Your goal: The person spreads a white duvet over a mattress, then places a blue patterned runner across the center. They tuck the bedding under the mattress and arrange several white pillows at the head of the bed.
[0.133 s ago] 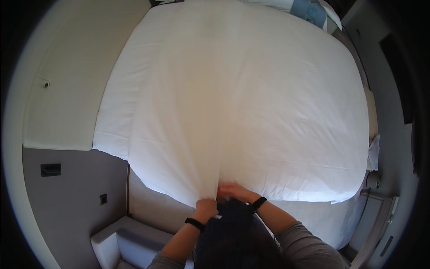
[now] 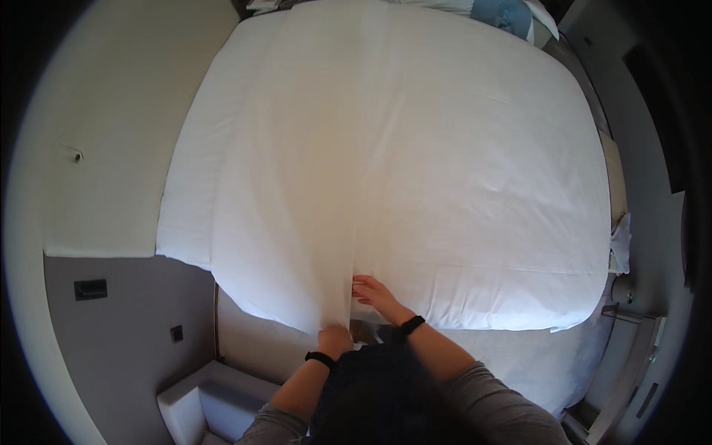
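Note:
A white duvet point(image 2: 482, 178) spreads over the bed, creased on the right half. My left hand point(image 2: 336, 340) is closed around its near edge and draws the cloth up into a raised fold that runs away from me. Just right of that fold, my right hand point(image 2: 377, 297) lies with its fingers apart, their tips touching or slightly behind the lifted cloth. Nothing shows in the right hand. Dark bands circle both wrists.
Below the duvet's near edge shows the pale bed base point(image 2: 482, 356). A grey armchair point(image 2: 222, 400) stands at the near left, beside a grey wall panel point(image 2: 133, 334). Pillows with a blue band point(image 2: 504, 16) lie at the far right. A wooden-framed piece point(image 2: 619, 363) stands at the near right.
My right hand has moved forward along the fold, and its fingers have spread. The left hand keeps its grip on the duvet edge. The whole view has shifted slightly.

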`<act>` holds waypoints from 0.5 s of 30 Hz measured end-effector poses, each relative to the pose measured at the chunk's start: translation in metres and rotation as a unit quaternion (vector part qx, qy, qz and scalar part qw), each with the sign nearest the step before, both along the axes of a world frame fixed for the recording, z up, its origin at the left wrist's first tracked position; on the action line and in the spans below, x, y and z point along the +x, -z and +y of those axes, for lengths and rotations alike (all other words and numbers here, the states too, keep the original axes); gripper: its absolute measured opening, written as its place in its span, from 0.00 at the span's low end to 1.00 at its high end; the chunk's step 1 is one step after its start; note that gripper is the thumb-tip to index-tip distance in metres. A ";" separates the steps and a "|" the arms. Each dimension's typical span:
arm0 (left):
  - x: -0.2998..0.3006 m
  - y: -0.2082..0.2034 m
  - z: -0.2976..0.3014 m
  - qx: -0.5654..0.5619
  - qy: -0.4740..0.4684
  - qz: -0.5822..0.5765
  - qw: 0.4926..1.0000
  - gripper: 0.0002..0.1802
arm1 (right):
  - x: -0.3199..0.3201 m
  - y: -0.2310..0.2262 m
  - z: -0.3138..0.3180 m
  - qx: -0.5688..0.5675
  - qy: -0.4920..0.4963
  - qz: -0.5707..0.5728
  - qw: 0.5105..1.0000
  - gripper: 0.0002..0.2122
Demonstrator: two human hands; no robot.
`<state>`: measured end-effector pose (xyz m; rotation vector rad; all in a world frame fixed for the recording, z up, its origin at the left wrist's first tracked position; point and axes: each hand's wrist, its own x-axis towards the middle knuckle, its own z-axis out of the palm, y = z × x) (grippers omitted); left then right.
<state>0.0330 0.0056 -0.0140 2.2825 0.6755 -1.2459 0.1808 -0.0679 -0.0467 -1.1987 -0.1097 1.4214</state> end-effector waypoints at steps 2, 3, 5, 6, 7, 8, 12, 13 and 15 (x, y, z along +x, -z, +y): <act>-0.042 0.003 -0.012 -0.114 0.033 -0.018 0.993 0.28 | -0.031 -0.005 -0.001 0.003 0.020 0.029 0.999 0.19; -0.047 0.018 0.006 -0.109 0.044 -0.013 0.993 0.28 | -0.034 0.005 0.012 0.008 0.031 0.033 0.999 0.19; -0.066 0.034 0.025 -0.269 -0.086 -0.076 0.956 0.32 | -0.051 0.019 0.014 -0.038 -0.116 -0.179 0.976 0.17; -0.072 0.044 0.048 -0.269 -0.085 -0.070 0.957 0.31 | -0.066 0.028 0.012 -0.029 -0.095 -0.196 0.976 0.18; -0.067 0.036 0.067 -0.241 -0.131 -0.064 0.959 0.26 | -0.076 0.039 -0.008 -0.053 -0.076 -0.189 0.978 0.18; -0.095 0.049 0.111 -0.204 -0.176 -0.047 0.962 0.22 | -0.092 0.035 -0.013 -0.031 -0.060 -0.217 0.974 0.18; -0.174 0.071 0.252 0.158 -0.234 -0.122 0.951 0.31 | -0.119 0.053 -0.063 -0.062 -0.111 -0.150 0.980 0.20; -0.194 0.068 0.290 0.208 -0.278 -0.193 0.917 0.35 | -0.120 0.047 -0.061 -0.062 -0.101 -0.149 0.982 0.20; -0.217 0.066 0.341 0.182 -0.393 -0.244 0.868 0.36 | -0.123 0.021 -0.048 -0.231 -0.248 -0.096 0.936 0.20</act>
